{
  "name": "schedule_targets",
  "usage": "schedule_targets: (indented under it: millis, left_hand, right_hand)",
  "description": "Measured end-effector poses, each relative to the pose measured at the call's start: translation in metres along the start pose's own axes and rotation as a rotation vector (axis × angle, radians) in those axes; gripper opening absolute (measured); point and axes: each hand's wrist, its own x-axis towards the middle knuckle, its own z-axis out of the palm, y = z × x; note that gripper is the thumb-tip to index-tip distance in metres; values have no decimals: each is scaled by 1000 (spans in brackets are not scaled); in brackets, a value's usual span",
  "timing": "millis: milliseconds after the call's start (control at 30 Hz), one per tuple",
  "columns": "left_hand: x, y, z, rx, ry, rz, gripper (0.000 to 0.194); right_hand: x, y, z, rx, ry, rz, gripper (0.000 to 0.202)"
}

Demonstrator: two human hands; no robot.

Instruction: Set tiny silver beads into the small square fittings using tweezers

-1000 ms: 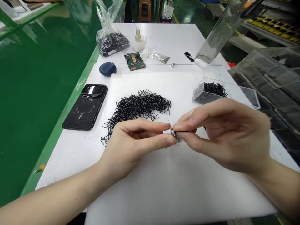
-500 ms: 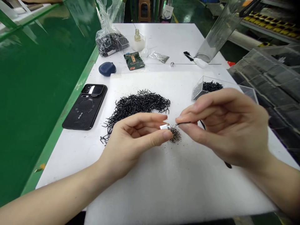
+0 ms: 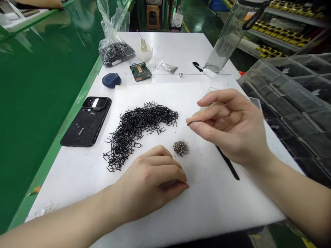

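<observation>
My right hand (image 3: 230, 127) is raised over the white mat (image 3: 207, 193), pinching a small thin black piece (image 3: 193, 122) between thumb and fingertip. Its other fingers curl loosely. Low over the mat, my left hand (image 3: 155, 179) has its fingers bent and drawn toward the thumb, palm down. Whatever lies inside it is hidden. Just beyond the left hand is a small heap of tiny brownish metal bits (image 3: 181, 148). A curved pile of bent black pieces (image 3: 139, 124) spreads behind and left of it.
A slim black tool (image 3: 230, 167) lies partly beneath my right hand. Behind that hand is a clear box (image 3: 256, 102). A phone (image 3: 86, 122) and blue case (image 3: 111, 80) lie left. Farther back are a green packet (image 3: 140, 71), bagged black parts (image 3: 115, 53) and a clear bottle (image 3: 223, 38).
My left hand has turned palm down and dropped nearer me; the small white piece at its fingertips is out of sight. My right hand has moved left and up, still pinching the black piece.
</observation>
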Motion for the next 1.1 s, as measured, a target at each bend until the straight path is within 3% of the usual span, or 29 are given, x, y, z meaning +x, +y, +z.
schedule_targets:
  millis: [233,567,733,1100]
  left_hand:
    - [-12,-12,8,68,120,29,11]
    - [0,12,-9,-123,347,-134,46]
    - [-2,9,-11,-245,347,-227,49]
    - [-1,7,-11,-290,291,-210,61]
  right_hand:
    - [0,-3,0,-28,-4,18,45]
    - [0,-3,-1,-60,-37,13,41]
    - [1,-5,3,-53,-29,36,38]
    - [2,-6,2,17,-95,66,48]
